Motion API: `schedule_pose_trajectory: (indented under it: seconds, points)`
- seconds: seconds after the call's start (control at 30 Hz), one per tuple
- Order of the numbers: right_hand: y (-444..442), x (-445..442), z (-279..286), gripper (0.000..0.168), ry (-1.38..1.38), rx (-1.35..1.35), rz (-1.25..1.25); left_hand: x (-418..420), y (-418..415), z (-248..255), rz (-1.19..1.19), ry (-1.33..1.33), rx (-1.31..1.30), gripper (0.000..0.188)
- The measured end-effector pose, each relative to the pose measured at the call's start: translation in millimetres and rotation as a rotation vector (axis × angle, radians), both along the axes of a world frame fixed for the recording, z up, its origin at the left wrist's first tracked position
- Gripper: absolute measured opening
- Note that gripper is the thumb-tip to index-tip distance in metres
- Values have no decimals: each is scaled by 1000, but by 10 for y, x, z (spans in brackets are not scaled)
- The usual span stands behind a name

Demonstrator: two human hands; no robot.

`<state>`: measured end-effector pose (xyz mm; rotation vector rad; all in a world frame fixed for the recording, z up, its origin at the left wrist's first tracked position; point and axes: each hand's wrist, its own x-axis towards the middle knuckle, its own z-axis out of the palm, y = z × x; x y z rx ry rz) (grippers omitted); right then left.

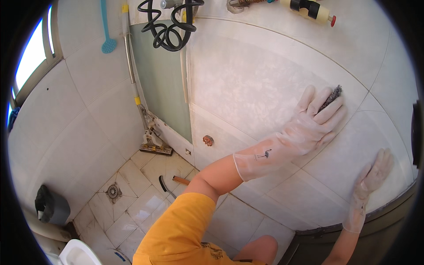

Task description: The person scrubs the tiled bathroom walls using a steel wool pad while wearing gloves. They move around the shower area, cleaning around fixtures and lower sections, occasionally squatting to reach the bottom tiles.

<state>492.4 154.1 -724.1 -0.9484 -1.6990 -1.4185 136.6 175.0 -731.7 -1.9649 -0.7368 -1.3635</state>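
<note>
My left hand (319, 116), in a translucent rubber glove with a bird print on its cuff, presses against the pale wall tiles (245, 76). A dark metal scouring pad (331, 98) sticks out between its fingers; the rest of the pad is hidden. At the lower right, my right hand (376, 175) wears a matching glove and rests on the wall with nothing visible in it.
A squeeze mop (155, 149) stands in the corner beside a green panel (159, 76). Black coiled hose (172, 36) hangs above. On the floor lie a black-handled brush (163, 184) and an orange-brown tool (181, 180), near a drain (112, 191). A toilet (78, 253) is lower left.
</note>
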Motion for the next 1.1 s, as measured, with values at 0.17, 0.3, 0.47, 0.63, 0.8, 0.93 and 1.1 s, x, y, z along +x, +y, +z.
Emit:
schedule_pose_trajectory:
  seconds: [0.17,0.3,0.47,0.63,0.8,0.93,1.1]
  points:
    - [-94,186,76,51,-47,34,-39,-1161,304,68,311,-379,78,55]
    - [-20,48,2,50,2,5,-47,-1966,419,-116,538,-612,64,57]
    - [-26,27,35,47,1,16,76,-215,113,378,257,-211,198,55]
    - [-192,105,35,48,152,-84,285,1484,-3,570,-238,90,258,66]
    - [-408,30,-162,56,686,-187,655,2060,-178,414,-224,186,140,74]
    - [-453,-297,-33,59,678,-318,898,2059,-131,441,-416,144,-56,82]
    - [-310,-707,157,57,686,-177,970,1864,-127,552,-469,205,-141,90]
